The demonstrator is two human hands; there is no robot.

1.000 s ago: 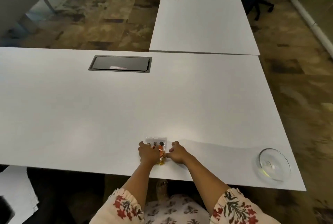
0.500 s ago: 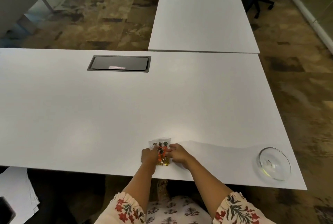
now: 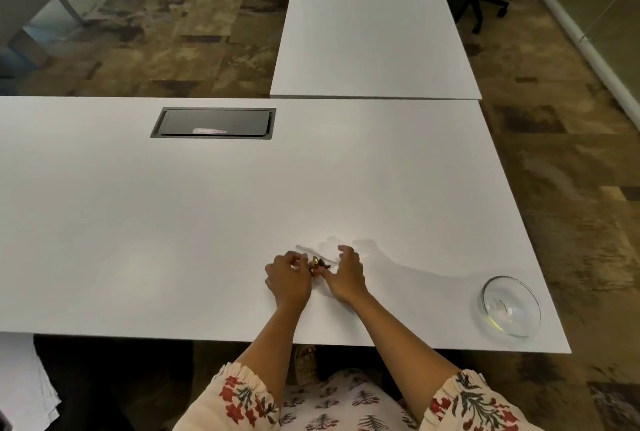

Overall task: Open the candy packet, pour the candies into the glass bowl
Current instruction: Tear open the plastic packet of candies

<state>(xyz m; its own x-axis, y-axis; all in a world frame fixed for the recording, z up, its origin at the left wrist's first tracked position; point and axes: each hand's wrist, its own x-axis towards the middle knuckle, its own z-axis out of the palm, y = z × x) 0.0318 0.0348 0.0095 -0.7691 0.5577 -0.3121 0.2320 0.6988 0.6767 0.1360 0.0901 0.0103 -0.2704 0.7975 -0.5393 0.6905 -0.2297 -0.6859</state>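
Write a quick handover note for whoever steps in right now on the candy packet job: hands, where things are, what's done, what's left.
Left hand: closed on the left side of the candy packet, near the front edge of the white table.
Right hand: at the packet's right side, fingers partly spread; whether it grips cannot be told.
Packet: between the two hands, mostly hidden; whether it is open yet cannot be told.
Glass bowl: at the table's front right corner, well apart from the hands, no candies visible in it.
Done: packet in hand.
Left: finish opening, carry it right, pour the candies into the bowl.
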